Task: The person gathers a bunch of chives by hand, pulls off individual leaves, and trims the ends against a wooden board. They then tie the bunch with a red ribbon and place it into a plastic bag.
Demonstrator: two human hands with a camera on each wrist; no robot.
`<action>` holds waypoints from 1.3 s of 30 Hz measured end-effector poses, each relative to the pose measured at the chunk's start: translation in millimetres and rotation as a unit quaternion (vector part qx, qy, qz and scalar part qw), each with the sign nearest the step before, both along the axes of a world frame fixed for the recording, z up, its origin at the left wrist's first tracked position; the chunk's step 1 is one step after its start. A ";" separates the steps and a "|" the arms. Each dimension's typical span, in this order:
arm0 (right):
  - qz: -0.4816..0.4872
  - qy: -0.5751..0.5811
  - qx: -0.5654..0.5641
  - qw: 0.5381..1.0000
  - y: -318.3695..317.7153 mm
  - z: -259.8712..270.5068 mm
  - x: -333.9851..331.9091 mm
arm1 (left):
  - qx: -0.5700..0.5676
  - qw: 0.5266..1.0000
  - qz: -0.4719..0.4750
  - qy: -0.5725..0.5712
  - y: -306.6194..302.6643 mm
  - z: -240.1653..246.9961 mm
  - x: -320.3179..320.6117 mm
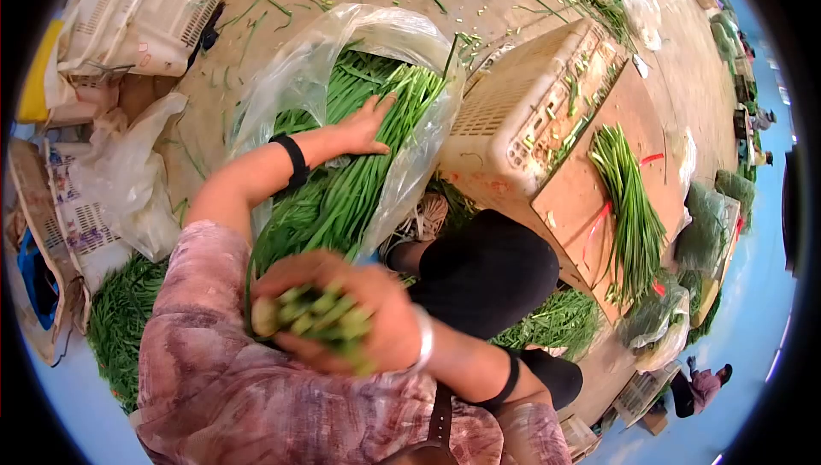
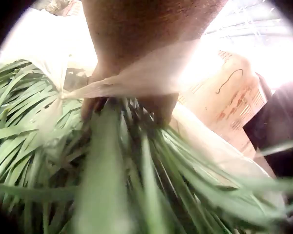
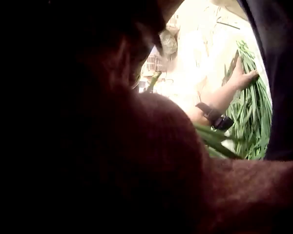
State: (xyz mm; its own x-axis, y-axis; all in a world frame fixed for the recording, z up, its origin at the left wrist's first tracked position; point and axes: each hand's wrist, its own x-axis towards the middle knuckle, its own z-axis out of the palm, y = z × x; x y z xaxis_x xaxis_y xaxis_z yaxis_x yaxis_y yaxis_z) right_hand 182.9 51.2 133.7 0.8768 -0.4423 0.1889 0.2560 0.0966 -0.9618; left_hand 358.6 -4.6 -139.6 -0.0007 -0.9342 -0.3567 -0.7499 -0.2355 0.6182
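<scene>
- Stalk bunch (image 1: 312, 311): held close at the chest, right grip (image 1: 359, 319) wrapped round the cut ends; ends probably best kept level.
- Left grip (image 1: 363, 127): fingers laid straight on loose stalks (image 1: 359, 187) in plastic bag (image 1: 286, 80); small handfuls advised.

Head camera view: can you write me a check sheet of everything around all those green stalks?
Surface: dusty ground, strewn with green scraps.
Job's things: clear bag full of long greens; a bunch of cut stalks.
Clutter: pale crate; board with a loose bundle lying on it; heap of greens at the left; white crates.
Hands: left hand rests on the long greens in the bag; right hand grips the bunch, blurred.
Cables: nothing seen.
Surroundings: a person far off at the lower right.
</scene>
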 end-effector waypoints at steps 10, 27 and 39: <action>-0.239 0.060 0.191 0.950 -78.0 27.1 -93.3 | -0.061 0.790 -0.009 0.610 -33.5 189.8 -57.7; -0.478 0.033 0.152 0.865 -116.2 22.3 -274.2 | 0.361 0.416 -0.077 0.831 103.5 253.4 -264.1; -0.485 -0.005 0.258 0.835 -103.6 -29.7 -328.9 | 0.498 0.570 -0.028 0.653 114.3 257.0 -282.0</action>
State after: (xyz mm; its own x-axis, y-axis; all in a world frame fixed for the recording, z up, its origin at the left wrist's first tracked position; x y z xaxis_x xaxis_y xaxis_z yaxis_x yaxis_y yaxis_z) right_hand -146.1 -52.4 104.0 0.0579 -0.9685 -0.2420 0.4617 0.2409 -0.8537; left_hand 76.5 109.8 117.3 -0.8930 -0.2534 -0.3720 0.1723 -0.9560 0.2376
